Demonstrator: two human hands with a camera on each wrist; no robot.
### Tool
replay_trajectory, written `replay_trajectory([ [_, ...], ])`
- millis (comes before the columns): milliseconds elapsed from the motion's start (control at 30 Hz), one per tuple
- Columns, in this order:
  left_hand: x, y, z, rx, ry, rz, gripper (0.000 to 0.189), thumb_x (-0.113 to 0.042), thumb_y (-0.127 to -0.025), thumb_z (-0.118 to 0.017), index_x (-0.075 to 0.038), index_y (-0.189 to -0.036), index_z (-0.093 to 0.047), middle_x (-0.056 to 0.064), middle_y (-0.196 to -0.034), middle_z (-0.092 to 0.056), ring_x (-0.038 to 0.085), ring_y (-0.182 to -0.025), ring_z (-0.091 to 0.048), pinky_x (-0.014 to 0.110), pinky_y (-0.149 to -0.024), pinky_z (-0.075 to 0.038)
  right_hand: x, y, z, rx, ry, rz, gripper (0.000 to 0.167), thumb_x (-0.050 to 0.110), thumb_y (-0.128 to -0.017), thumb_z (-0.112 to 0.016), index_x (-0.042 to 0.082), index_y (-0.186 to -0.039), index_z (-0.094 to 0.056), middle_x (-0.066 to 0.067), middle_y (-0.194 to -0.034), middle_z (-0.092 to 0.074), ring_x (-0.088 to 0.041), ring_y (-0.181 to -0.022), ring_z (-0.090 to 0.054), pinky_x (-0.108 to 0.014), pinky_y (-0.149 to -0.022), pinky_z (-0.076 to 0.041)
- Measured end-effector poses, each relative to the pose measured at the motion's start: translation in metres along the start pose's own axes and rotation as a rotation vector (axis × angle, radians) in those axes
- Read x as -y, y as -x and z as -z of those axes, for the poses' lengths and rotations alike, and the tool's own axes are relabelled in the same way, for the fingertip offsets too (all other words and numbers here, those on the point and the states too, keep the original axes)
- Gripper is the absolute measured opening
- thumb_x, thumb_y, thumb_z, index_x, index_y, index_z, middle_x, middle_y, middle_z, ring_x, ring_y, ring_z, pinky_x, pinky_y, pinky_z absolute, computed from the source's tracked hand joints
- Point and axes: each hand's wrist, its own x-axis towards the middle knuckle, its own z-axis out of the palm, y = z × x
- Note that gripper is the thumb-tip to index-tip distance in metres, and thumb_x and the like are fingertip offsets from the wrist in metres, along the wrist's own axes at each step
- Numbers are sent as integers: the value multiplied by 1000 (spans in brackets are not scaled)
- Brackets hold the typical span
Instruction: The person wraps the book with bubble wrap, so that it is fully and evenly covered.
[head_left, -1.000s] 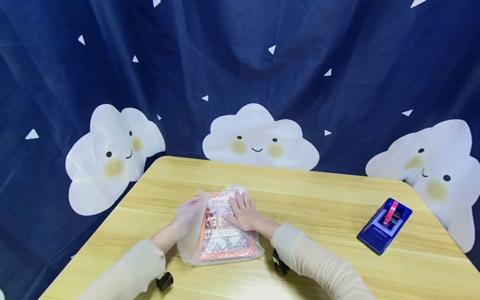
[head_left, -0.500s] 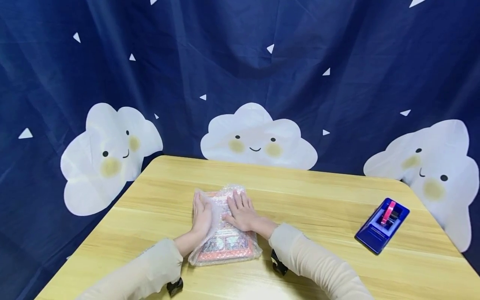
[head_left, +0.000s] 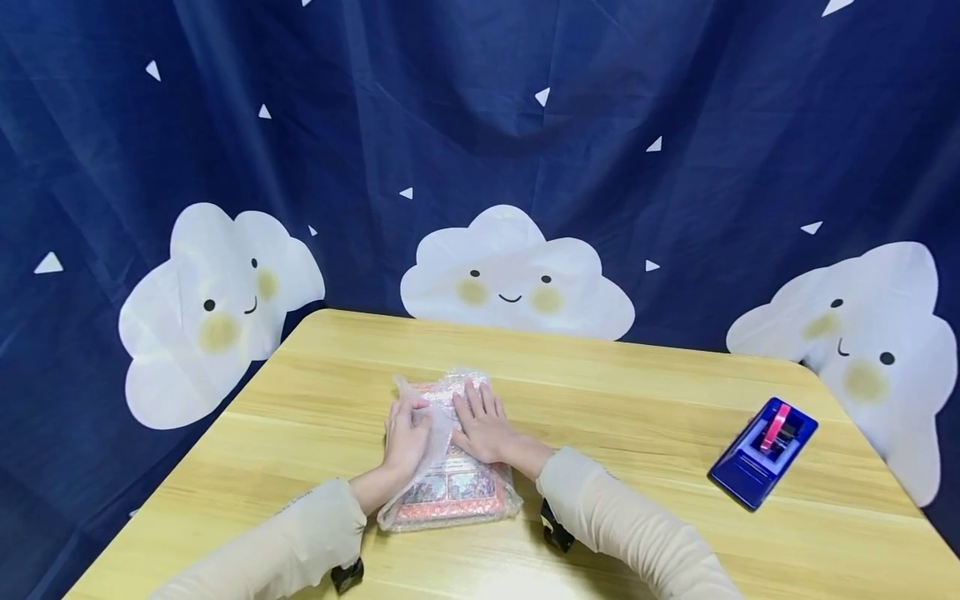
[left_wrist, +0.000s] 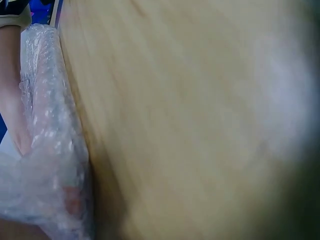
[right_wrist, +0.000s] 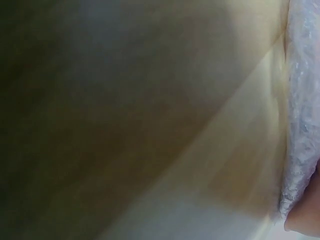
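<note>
A flat, orange-red printed item, like a book or boxed set with picture panels, lies on the table inside clear bubble wrap. My right hand rests flat on its upper right part, fingers spread. At the left side my left hand has its fingers bent over the wrap's folded flap, thumb and forefinger close together on the film. The left wrist view shows the wrapped side edge of the bubble wrap along the table. In the right wrist view, the bubble wrap runs down the right border.
To the right on the wooden table stands a blue tape dispenser with a pink-red roll of tape. A dark blue curtain with smiling white clouds hangs behind the table's far edge.
My left hand has moved right, folding the loose left flap of bubble wrap over the printed item, and its fingers have since bent. My right hand stays in place.
</note>
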Motion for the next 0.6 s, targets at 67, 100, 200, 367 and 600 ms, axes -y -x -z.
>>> replay_trajectory([
  [67,1,1,2,42,-25,-32,27,-2,-80,-54,3,-105,-59,20,-117,-49,40,-108,-40,54,-92,-32,1,0,0,3,-8,-4,63,42,-97,-26,6,-147,-11,-19,-151,8,-38,-136,11,-53,-109,-1],
  [100,2,1,3,71,-33,-48,28,-2,-80,-54,4,-107,-59,20,-118,-49,41,-110,-39,55,-92,-31,1,1,1,3,-10,-4,63,43,-97,-25,6,-147,-11,-19,-151,8,-38,-136,11,-53,-109,-2],
  [200,2,4,7,172,-50,-93,36,-5,-81,-53,6,-115,-56,22,-127,-43,45,-118,-33,58,-97,-26,2,2,1,-2,-5,3,63,41,-97,-26,5,-146,-12,-20,-151,6,-39,-136,9,-54,-109,-3],
  [367,0,11,12,379,-89,-88,57,-22,-89,-48,7,-135,-35,24,-150,-5,44,-135,2,60,-105,0,1,2,3,3,25,2,60,33,-96,-29,5,-146,-11,-20,-151,6,-38,-137,9,-52,-109,-3],
  [600,0,13,13,519,-201,-69,73,-45,-93,-39,3,-143,-16,19,-150,8,40,-134,18,55,-105,13,1,2,3,6,37,21,61,28,-96,-36,3,-146,-13,-22,-151,5,-40,-136,8,-54,-109,-4],
])
